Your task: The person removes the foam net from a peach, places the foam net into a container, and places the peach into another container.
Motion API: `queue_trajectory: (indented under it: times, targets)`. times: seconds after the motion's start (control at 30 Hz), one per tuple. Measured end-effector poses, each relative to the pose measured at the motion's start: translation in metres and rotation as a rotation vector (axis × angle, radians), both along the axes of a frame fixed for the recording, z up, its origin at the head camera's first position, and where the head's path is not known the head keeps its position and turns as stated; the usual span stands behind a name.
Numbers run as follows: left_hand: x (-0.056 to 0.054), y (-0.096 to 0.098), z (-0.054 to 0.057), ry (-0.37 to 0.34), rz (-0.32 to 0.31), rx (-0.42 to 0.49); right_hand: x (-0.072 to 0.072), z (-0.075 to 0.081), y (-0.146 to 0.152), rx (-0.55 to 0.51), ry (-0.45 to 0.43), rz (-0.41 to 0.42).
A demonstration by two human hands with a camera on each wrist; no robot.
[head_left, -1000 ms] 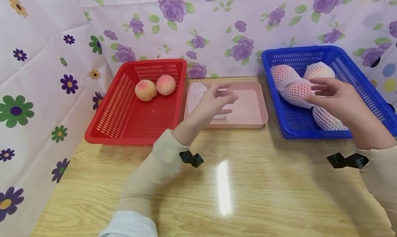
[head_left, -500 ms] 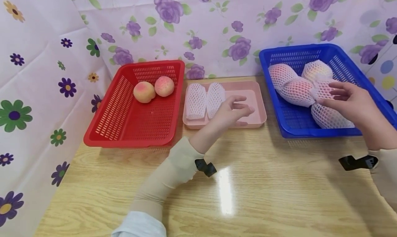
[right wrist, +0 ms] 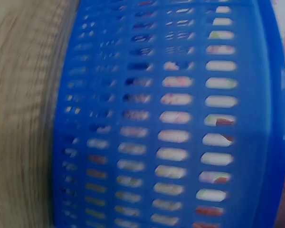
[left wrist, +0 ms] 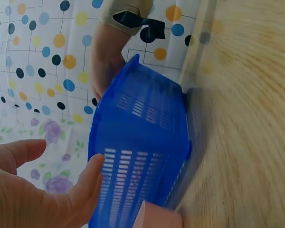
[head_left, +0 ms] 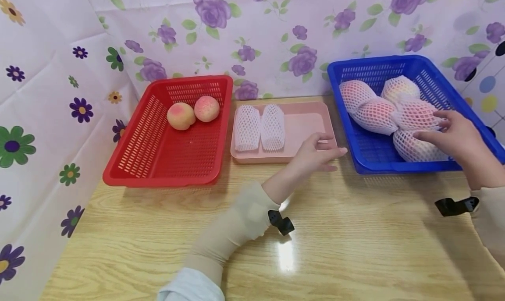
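Note:
My left hand point(head_left: 317, 154) is over the front right corner of the pink tray point(head_left: 304, 143), fingers spread and holding nothing, pointing at the blue basket point(head_left: 378, 166). In the left wrist view the fingers of this hand point(left wrist: 42, 190) overlap the basket's slotted side. My right hand point(head_left: 459, 132) hovers over the right part of the blue basket, thumb and fingers loosely apart beside a peach in white foam net point(head_left: 418, 115). Another netted peach point(head_left: 418, 146) lies in front of it, among several in the basket. Two white foam net sleeves point(head_left: 247, 128) lie flat side by side in the tray.
A red basket point(head_left: 165, 181) at the left holds two bare peaches point(head_left: 207, 108). All three containers stand in a row on the wooden table point(head_left: 355, 231), against a flowered cloth point(head_left: 268, 42). The blue basket's slotted wall point(right wrist: 256, 142) fills most of the right wrist view.
My left hand has moved right, from above the foam net sleeves to the tray's right corner, uncovering both sleeves. My right hand has drawn back rightward from the netted peaches, uncovering more of them.

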State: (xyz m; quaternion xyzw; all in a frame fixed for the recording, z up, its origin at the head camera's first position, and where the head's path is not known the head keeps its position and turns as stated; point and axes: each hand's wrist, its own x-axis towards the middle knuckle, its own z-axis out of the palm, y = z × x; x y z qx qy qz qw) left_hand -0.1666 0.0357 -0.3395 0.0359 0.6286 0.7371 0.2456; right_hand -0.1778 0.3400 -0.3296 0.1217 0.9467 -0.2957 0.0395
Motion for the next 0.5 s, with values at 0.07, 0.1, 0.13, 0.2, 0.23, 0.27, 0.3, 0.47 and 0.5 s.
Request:
queue_trajectory:
  times: [0.07,0.1,0.13,0.2,0.23,0.27,0.3,0.47,0.5]
  targets:
    - [0.002,0.006,0.000,-0.020,0.005,0.018,0.000,-0.002,0.002,0.020,-0.016,-0.004]
    - [0.004,0.010,0.000,-0.035,0.004,0.031,0.001,-0.002,0.004,0.029,-0.025,-0.008]
    - [0.006,0.014,-0.001,-0.049,0.003,0.045,0.003,-0.002,0.006,0.041,-0.032,-0.008]
    - [0.009,0.020,-0.002,-0.074,0.002,0.071,0.005,-0.003,0.009,0.064,-0.040,-0.001]
    - [0.010,0.023,-0.002,-0.083,0.004,0.084,0.005,-0.003,0.010,0.080,-0.044,0.000]
    - [0.011,0.025,-0.003,-0.094,0.009,0.096,0.006,-0.002,0.012,0.093,-0.052,-0.005]
    - [0.012,0.027,-0.004,-0.106,0.014,0.109,0.006,-0.002,0.013,0.105,-0.059,-0.012]
    - [0.015,0.035,-0.010,-0.161,0.046,0.160,0.003,0.000,0.017,0.144,-0.128,-0.027]
    - [0.015,0.036,-0.010,-0.173,0.051,0.174,0.002,0.000,0.018,0.151,-0.141,-0.019]
